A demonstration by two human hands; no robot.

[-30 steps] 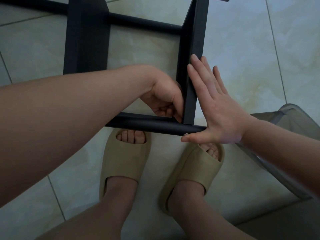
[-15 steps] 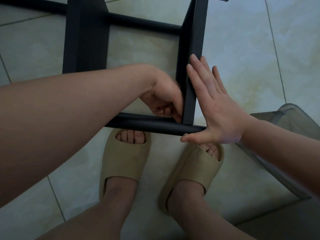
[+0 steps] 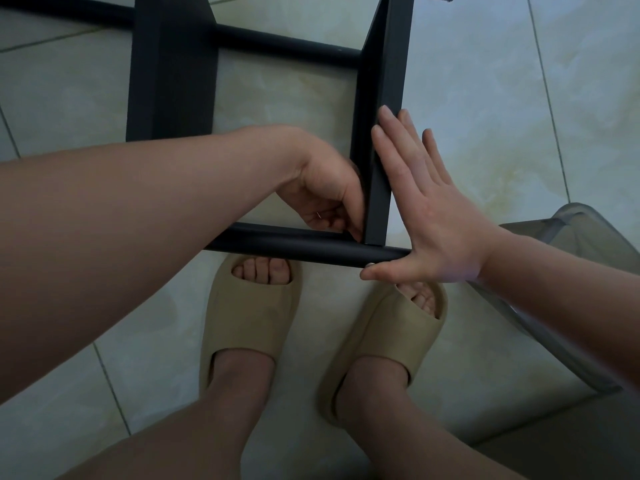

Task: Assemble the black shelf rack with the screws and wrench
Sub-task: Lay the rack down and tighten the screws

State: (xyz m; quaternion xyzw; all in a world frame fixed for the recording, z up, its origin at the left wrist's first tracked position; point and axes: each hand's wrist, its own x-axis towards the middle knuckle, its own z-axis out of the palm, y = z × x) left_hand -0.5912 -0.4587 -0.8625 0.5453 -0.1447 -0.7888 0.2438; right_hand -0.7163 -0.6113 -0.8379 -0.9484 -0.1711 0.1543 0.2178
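The black shelf rack lies on the tiled floor in front of my feet. Its flat right bar meets a round black tube at the near corner. My left hand reaches inside that corner with its fingers curled at the joint, pinching a thin metal piece that shows only as a small glint, apparently the wrench. My right hand presses flat against the outer face of the right bar, fingers straight, thumb under the tube's end. No screw is visible.
A wide black slat and a rear round tube form the rest of the frame. My feet in beige sandals stand just below the near tube. A grey translucent plastic object sits at the right.
Almost nothing differs. My left hand's fingers have shifted slightly at the corner joint. My right hand stays flat on the bar.
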